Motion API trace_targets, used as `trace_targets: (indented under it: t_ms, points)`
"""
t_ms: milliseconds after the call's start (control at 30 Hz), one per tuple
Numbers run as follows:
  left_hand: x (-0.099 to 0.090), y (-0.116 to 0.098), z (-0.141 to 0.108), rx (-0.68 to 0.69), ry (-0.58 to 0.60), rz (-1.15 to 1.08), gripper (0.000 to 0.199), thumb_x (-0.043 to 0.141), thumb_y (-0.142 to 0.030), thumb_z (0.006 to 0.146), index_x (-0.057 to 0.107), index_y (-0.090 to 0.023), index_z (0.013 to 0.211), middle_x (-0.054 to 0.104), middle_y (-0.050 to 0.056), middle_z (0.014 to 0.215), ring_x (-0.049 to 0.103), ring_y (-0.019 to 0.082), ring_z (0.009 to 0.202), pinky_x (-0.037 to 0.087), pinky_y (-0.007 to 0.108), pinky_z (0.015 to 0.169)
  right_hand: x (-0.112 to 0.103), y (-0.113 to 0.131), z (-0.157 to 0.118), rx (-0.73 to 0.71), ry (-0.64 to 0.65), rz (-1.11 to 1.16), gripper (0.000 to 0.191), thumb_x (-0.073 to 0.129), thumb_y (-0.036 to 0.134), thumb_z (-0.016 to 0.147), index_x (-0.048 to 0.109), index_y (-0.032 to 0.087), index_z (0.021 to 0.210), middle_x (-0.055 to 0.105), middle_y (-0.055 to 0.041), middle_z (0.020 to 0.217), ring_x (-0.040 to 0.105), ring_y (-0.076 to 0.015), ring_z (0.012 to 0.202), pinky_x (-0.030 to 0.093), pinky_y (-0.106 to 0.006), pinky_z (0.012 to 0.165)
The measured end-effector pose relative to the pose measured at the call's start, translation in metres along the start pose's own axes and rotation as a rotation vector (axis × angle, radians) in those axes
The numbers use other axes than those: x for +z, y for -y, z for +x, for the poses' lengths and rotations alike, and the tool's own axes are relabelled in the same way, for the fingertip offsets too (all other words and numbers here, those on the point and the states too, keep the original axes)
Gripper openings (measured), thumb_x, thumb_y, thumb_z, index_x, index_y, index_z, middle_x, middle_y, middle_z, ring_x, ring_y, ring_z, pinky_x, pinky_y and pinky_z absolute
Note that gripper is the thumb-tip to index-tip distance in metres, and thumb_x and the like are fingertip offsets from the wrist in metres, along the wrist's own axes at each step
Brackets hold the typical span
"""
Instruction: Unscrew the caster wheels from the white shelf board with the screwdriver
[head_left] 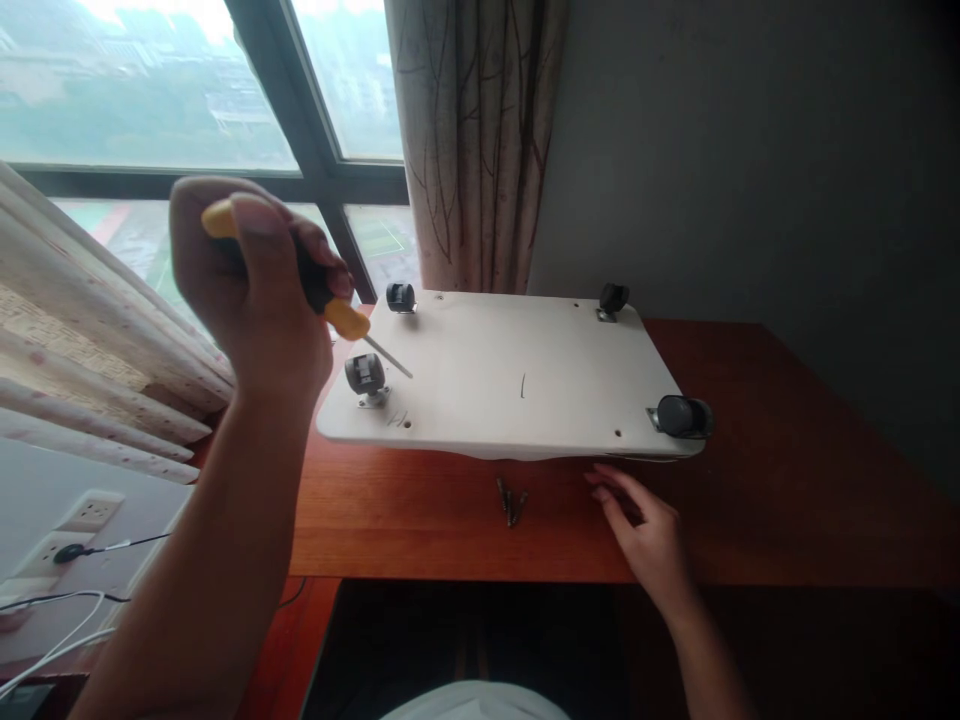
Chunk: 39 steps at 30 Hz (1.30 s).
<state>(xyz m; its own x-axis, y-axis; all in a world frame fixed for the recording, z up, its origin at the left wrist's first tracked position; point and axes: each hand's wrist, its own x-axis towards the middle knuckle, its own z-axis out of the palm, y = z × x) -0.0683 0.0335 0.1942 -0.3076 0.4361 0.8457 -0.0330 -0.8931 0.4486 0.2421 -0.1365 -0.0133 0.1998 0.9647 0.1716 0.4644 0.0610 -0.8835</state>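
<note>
The left hand (259,275) is up in the air here, fingers wrapped firmly around a screwdriver (346,319) with a yellow-and-black handle, its thin shaft slanting down over the left end of the white board (495,345); whether the tip touches, I can't tell from this angle. Down on the other side, the right hand (645,530) sits low by the board's near edge, loosely open, fingers bent and thumb close to the forefinger. The board lies flat on the reddish wooden table (787,470), and there's a dark caster at each corner: near left (365,375), far left, far right, near right. In front of it, between the hands but nearer the right, a little cluster of screws (511,503) lies on the wood. Behind, a patterned curtain (476,130) hangs beside the window (150,90).
</note>
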Motion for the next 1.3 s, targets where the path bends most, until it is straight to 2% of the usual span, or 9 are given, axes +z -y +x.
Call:
trace_targets:
  t_ms: [133,300,433,567,700,933,1133,1233,1300]
  points:
    - [0.006,0.047,0.035,-0.106,0.069,-0.079,0.031,0.065,-0.043,0.090,0.049,-0.018,0.082,0.054,-0.004,0.061,0.049,0.009,0.044,0.031,0.025,0.038,-0.028,-0.026,0.002,0.265,-0.293,0.200,0.045,0.066,0.048,0.083,0.067,0.016,0.115,0.074,-0.0121,0.099,0.070,-0.0201,0.076,0.056,-0.030,0.061]
    - [0.010,0.136,0.076,-0.307,0.239,-0.213,0.024,0.067,-0.023,0.092,0.044,-0.017,0.087,0.056,-0.008,0.063,0.050,0.004,0.051,0.024,0.023,0.047,-0.049,-0.037,0.033,0.250,-0.642,0.364,0.032,0.063,0.040,0.080,0.069,0.015,0.099,0.065,-0.0016,0.069,0.055,-0.0112,0.054,0.040,-0.021,0.046]
    - [0.014,0.197,0.094,-0.463,0.284,-0.095,0.032,0.065,-0.015,0.094,0.034,-0.021,0.086,0.048,-0.014,0.058,0.040,0.001,0.044,0.016,0.026,0.050,-0.051,-0.029,0.062,0.195,-0.675,0.498,0.032,0.058,0.037,0.081,0.069,0.014,0.100,0.056,0.0013,0.066,0.044,-0.0081,0.048,0.029,-0.020,0.041]
    - [0.013,0.232,0.102,-0.480,0.298,-0.095,0.034,0.062,-0.023,0.097,0.029,-0.023,0.086,0.041,-0.014,0.061,0.036,0.000,0.047,0.015,0.026,0.053,-0.041,-0.024,0.077,0.169,-0.667,0.558,0.034,0.064,0.041,0.079,0.067,0.014,0.099,0.051,0.0033,0.067,0.038,-0.0067,0.047,0.025,-0.020,0.042]
    - [0.009,0.249,0.105,-0.461,0.318,-0.132,0.042,0.072,-0.028,0.088,0.031,-0.022,0.087,0.041,-0.014,0.062,0.038,0.000,0.052,0.015,0.026,0.056,-0.033,-0.028,0.079,0.179,-0.682,0.612,0.032,0.068,0.043,0.076,0.064,0.015,0.092,0.050,0.0032,0.070,0.041,-0.0078,0.051,0.029,-0.020,0.045]
    - [0.009,0.257,0.104,-0.440,0.349,-0.116,0.046,0.080,-0.031,0.079,0.036,-0.021,0.089,0.053,-0.011,0.065,0.046,0.002,0.056,0.019,0.027,0.058,-0.035,-0.034,0.077,0.174,-0.714,0.566,0.032,0.068,0.040,0.079,0.068,0.015,0.099,0.057,0.0000,0.076,0.043,-0.0091,0.053,0.028,-0.022,0.047]
    - [0.005,0.269,0.105,-0.394,0.402,-0.084,0.047,0.080,-0.039,0.077,0.039,-0.020,0.092,0.055,-0.012,0.066,0.049,0.000,0.055,0.023,0.024,0.058,-0.034,-0.036,0.077,0.153,-0.719,0.538,0.032,0.067,0.042,0.080,0.069,0.016,0.099,0.060,-0.0020,0.080,0.048,-0.0112,0.057,0.038,-0.026,0.054]
    - [0.004,0.265,0.102,-0.319,0.461,-0.099,0.048,0.079,-0.046,0.076,0.042,-0.019,0.091,0.057,-0.011,0.067,0.052,0.000,0.054,0.026,0.023,0.056,-0.035,-0.037,0.078,0.149,-0.694,0.493,0.038,0.065,0.047,0.082,0.068,0.016,0.101,0.059,-0.0020,0.079,0.053,-0.0143,0.061,0.042,-0.029,0.057]
    - [0.006,0.252,0.096,-0.275,0.486,-0.087,0.048,0.079,-0.051,0.076,0.044,-0.020,0.089,0.058,-0.009,0.067,0.055,0.003,0.054,0.030,0.022,0.054,-0.035,-0.037,0.078,0.146,-0.687,0.477,0.039,0.064,0.048,0.082,0.068,0.015,0.103,0.058,-0.0019,0.078,0.055,-0.0156,0.064,0.043,-0.030,0.059]
